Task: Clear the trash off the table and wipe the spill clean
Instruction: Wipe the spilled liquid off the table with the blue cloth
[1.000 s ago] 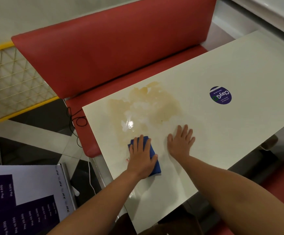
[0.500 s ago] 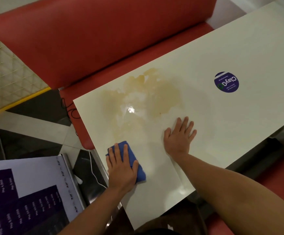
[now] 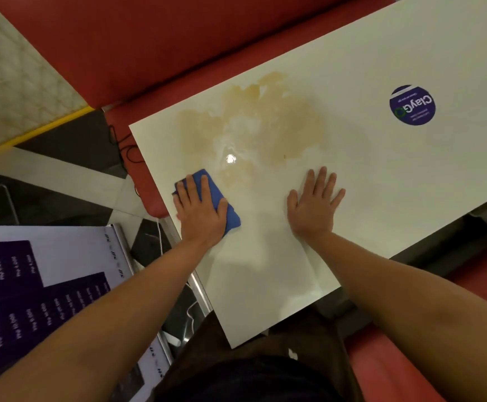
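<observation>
red booth seating (image 3: 155,44) fills the top of the frame, its padded back slanting from upper left toward upper centre, with a yellow-edged lattice panel (image 3: 13,82) at the far upper left. one purple and white price board (image 3: 33,285) lies at the lower left, beside a thin white cord (image 3: 161,236) and, above it, a black cable (image 3: 126,146) looped against the seat. one cream table (image 3: 410,175) runs diagonally from lower centre to upper right; its left edge and near corner are both in view, and the left edge passes just left of the cloth. one blue folded cloth (image 3: 230,219) lies on the table near that left edge, at centre left of the frame. the left hand (image 3: 201,210) lies flat on top of it, fingers straight and together, pressing it down with no curl round it. one brownish spill (image 3: 265,126) spreads across the tabletop above and to the right of the cloth, its lower fringe just beyond the fingertips, with a bright light glint in the wet patch. the right hand (image 3: 313,204) rests palm down on bare tabletop right of centre, fingers spread wide, holding nothing, just below the spill's lower edge. wide bare tabletop stretches to the right of it. one round purple sticker (image 3: 412,105) sits at upper right, well apart from both hands.
</observation>
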